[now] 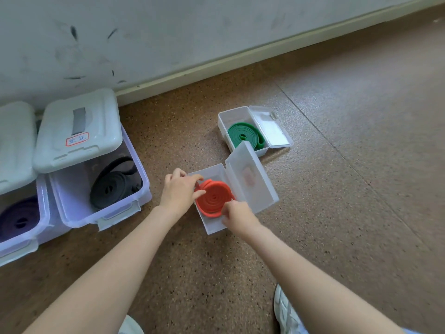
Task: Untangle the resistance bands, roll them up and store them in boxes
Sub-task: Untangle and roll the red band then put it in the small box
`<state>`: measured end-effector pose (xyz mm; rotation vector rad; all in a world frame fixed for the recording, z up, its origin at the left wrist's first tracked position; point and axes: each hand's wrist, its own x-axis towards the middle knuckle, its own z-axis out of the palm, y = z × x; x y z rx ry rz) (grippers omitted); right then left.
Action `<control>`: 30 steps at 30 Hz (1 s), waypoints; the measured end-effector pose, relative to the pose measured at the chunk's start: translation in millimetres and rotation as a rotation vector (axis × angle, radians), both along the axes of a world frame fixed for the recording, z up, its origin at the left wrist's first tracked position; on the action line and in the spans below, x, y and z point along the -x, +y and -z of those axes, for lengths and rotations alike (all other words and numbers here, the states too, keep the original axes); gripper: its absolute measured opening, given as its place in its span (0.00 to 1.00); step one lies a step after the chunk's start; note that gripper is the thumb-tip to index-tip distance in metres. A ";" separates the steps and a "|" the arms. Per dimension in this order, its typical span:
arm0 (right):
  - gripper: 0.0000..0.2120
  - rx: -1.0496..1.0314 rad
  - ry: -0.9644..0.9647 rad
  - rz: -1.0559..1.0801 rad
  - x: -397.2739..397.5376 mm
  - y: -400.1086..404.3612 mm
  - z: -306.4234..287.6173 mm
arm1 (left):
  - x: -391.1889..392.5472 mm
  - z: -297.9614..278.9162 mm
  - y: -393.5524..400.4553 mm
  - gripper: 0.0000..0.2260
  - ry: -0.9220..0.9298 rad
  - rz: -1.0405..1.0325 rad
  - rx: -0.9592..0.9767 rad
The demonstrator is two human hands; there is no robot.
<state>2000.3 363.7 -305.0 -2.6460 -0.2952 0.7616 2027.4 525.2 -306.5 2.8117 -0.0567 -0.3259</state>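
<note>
From the head view, both hands work at a small clear box [213,226] that sits on the brown speckled floor [337,165], its hinged lid [250,179] standing open on the right side. Inside it lies a coiled red band [214,197], rolled into a flat spiral. The left hand [179,189] has its grip curled round the left edge of the roll, fingers touching the top of the coil. The right hand [237,214] pinches the near right edge of the same roll, fingers bent over it.

Farther off and to the right, a second clear box [225,119] holds a rolled green band [245,136], with its lid lying flat open. At the left, by the wall [120,32], a larger bin [101,213] holds a black band [113,186]; a further bin [41,227] holds a purple band [19,219]. A white shoe [286,312] shows at the near edge.
</note>
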 end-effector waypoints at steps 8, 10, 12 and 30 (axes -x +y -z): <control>0.11 0.087 -0.001 0.113 -11.0 36.7 36.6 | -29.6 15.3 -4.5 0.12 0.048 0.109 -0.237; 0.09 0.106 -0.052 0.104 -14.7 41.0 41.9 | -29.9 17.8 -6.9 0.14 0.007 0.151 -0.305; 0.08 0.129 -0.104 0.089 -14.8 45.1 45.4 | -27.5 20.1 -10.6 0.15 -0.036 0.186 -0.343; 0.08 0.133 -0.072 0.000 -10.7 28.6 25.6 | -26.3 16.6 1.8 0.26 0.099 0.308 -0.307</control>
